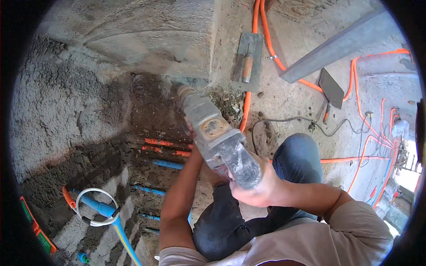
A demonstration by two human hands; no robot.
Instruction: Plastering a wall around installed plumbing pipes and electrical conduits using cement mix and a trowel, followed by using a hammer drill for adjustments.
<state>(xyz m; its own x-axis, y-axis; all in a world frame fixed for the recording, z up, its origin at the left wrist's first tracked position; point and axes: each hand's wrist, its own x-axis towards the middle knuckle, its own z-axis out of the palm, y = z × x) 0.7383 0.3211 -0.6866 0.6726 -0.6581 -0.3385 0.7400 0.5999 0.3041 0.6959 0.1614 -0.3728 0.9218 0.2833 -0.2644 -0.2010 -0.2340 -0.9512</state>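
Observation:
A dusty grey rotary hammer (pixel 213 128) slants across the middle, its front end toward the far left. My right hand (pixel 255 186) is closed around its rear grip. From below, my left forearm (pixel 179 199) reaches up to the underside of the tool body, which hides the left hand and its fingers. The tool's nose (pixel 184 91) lies over a dark, damp patch of floor (pixel 151 102) beside the wall's foot. Dust or blur obscures the tip, so I cannot tell what it touches. Loose rubble (pixel 228 104) lies right of the nose.
Orange conduits (pixel 246 111) and a black cable (pixel 293 119) run over the floor. A flat trowel (pixel 248 62), a pointed trowel (pixel 331 88) and a grey metal beam (pixel 337 46) lie right. Blue pipes (pixel 166 164) and a white ring (pixel 97 190) are left. My knees (pixel 297 155) are bent close by.

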